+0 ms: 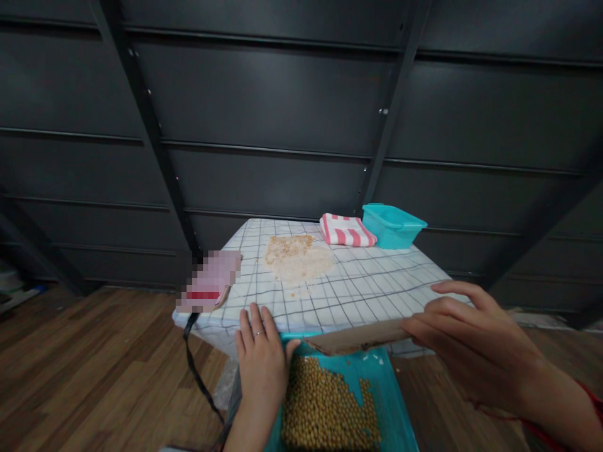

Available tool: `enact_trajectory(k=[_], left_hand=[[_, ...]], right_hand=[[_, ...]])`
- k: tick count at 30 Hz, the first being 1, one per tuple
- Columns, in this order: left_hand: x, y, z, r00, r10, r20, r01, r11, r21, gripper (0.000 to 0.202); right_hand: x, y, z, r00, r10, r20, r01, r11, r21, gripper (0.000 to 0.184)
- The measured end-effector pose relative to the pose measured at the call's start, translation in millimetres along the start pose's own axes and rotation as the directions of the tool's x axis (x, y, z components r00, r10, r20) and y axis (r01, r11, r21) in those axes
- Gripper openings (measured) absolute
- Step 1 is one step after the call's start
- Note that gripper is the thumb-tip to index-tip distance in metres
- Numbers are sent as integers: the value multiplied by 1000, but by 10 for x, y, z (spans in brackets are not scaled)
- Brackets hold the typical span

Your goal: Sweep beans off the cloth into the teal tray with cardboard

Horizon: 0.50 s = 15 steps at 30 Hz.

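My right hand (471, 351) pinches the right end of the cardboard (358, 339), which lies crosswise over the far edge of the tray (393, 402) of beans (325, 408). My left hand (261, 361) rests flat on the tray's left rim, fingers open I think, nearer to the beans.

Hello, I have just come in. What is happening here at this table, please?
A person is working at a table with a checked cloth. The right hand holds a brown piece of cardboard over the far end of a teal tray that holds yellow beans. The left hand rests flat against the tray's left edge. Further back on the cloth lie a pile of pale grains, a striped towel and a teal box.
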<state>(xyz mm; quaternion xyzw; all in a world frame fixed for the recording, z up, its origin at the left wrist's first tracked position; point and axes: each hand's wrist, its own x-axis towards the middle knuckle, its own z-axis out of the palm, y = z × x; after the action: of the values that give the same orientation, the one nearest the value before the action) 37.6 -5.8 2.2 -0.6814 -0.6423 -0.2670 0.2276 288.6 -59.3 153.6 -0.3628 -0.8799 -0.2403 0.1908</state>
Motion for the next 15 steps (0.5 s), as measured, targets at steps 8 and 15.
enact_trajectory(k=[8,15], left_hand=[[-12,-19,16,1000,-17,-9,16,1000,-21,65],[3,-36,4,1000,-14,16,13,999,29,67]], right_hand=[[224,38,-27,979,-101,-178,67,980,-188,25],[599,88,221,943,-221,-248,135,938,-320,22]])
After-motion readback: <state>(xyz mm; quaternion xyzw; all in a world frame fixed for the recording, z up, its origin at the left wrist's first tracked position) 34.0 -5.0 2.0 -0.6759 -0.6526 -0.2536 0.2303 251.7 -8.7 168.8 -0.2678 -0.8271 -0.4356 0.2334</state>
